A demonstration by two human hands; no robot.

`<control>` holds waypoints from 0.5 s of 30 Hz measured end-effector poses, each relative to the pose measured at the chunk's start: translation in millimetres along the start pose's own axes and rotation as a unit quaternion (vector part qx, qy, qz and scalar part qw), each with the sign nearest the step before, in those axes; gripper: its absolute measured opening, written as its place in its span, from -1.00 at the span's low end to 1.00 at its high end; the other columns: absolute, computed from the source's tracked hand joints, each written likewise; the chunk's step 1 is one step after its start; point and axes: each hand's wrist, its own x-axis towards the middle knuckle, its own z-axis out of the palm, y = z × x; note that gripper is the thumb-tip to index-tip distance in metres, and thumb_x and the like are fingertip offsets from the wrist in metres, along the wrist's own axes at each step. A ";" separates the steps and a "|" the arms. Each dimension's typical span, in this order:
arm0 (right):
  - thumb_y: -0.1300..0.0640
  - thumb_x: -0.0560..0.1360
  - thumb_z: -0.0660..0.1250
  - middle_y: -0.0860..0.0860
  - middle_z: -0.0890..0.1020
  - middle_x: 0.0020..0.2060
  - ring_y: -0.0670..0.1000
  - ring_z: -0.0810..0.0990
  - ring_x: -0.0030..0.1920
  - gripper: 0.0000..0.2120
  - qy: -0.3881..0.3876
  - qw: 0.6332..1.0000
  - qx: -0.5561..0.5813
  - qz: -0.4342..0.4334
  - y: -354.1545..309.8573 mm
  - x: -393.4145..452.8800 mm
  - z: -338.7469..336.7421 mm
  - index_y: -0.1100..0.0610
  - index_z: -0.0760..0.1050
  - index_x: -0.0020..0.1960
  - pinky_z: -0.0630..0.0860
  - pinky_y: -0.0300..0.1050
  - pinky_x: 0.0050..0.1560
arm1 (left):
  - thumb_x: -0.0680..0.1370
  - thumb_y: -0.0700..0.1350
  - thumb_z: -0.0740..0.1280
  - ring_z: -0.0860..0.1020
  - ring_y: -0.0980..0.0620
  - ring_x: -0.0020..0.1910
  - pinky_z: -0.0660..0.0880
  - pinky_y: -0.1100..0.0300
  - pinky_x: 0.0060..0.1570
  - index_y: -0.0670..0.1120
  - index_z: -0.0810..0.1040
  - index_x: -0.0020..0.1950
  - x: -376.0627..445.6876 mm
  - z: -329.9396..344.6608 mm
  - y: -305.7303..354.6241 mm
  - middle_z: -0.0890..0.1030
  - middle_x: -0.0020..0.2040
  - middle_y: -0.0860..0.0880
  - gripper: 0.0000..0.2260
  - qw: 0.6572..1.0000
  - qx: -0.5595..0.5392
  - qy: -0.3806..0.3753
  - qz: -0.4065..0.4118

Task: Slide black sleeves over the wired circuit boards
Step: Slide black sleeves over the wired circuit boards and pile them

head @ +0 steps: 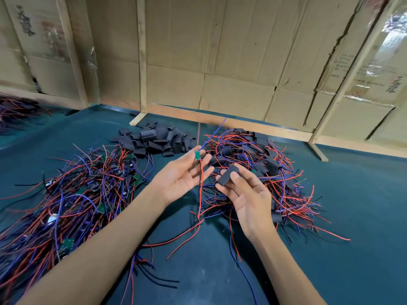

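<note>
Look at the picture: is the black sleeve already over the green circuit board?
No: the right hand holds the black sleeve apart from the green circuit board pinched in the left hand.

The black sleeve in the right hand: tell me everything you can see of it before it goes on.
The black sleeve is a short, flattened tube of matte, rubbery-looking material, with nothing in it as far as shows. The right hand pinches it between thumb and fingertips, above the teal table, tilted with one end pointing up and away. It sits just right of the left hand, which holds a small green circuit board by its wires; sleeve and board do not touch.
</note>
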 end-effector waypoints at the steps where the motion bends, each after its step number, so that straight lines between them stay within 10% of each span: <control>1: 0.29 0.43 0.43 0.37 0.62 0.05 0.31 0.63 0.05 -0.66 -0.005 1.000 0.009 0.002 0.2 0.2 0.0 0.30 0.56 0.20 0.65 0.08 -0.01 | 0.60 -0.28 0.24 0.70 -0.05 0.01 0.66 0.02 -0.07 -0.24 0.48 0.34 0.2 -4.0 -2.0 0.61 0.16 -0.15 -0.69 0.999 -0.036 -0.002 0.018; 15: 0.34 0.44 0.40 0.16 0.69 -0.10 0.10 0.70 -0.12 -0.67 0.001 0.998 0.069 0.009 -4.0 1.8 3.2 0.23 0.54 0.20 0.64 0.01 0.01 | 0.61 -0.32 0.28 0.54 -0.09 0.34 0.52 -0.33 0.09 -0.13 0.53 0.28 -2.8 -29.1 13.4 0.59 0.18 0.01 -0.74 0.975 -0.135 -0.078 0.159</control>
